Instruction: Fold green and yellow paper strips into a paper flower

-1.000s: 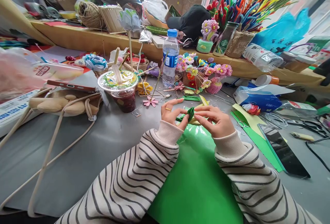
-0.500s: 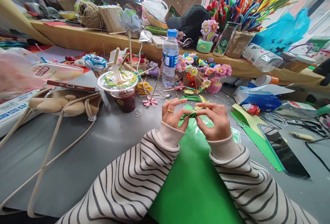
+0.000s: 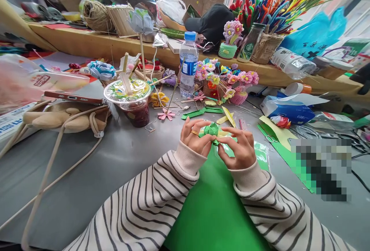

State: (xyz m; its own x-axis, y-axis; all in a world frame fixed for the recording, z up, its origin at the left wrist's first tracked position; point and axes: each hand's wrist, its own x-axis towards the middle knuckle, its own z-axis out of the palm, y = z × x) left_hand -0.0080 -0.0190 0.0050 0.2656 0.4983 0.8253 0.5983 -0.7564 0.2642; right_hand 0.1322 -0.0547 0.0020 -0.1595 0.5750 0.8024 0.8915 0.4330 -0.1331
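Observation:
Between both hands is a small folded green paper piece (image 3: 211, 129), shaped somewhat like a leafy rosette. My left hand (image 3: 196, 137) pinches its left and lower side, a gold ring on one finger. From the right, my right hand (image 3: 237, 147) pinches its lower right edge with thumb and fingertips. The part under the fingertips is hidden. Below the wrists lies a large green sheet (image 3: 214, 204) on the grey table. Just beyond the hands are green paper strips (image 3: 199, 113) and yellow paper strips (image 3: 227, 117).
A lidded drink cup (image 3: 135, 108) and a water bottle (image 3: 189, 66) stand behind the hands. To the left lies a strapped bag (image 3: 68, 118) with a phone (image 3: 75, 97) on it. Crocheted flowers (image 3: 228, 79), scissors (image 3: 270, 138) and a blue tissue pack (image 3: 286, 108) are beyond and right.
The green paper piece has been turned so its folded face shows more. My hands have come slightly lower and nearer, uncovering the strips behind them.

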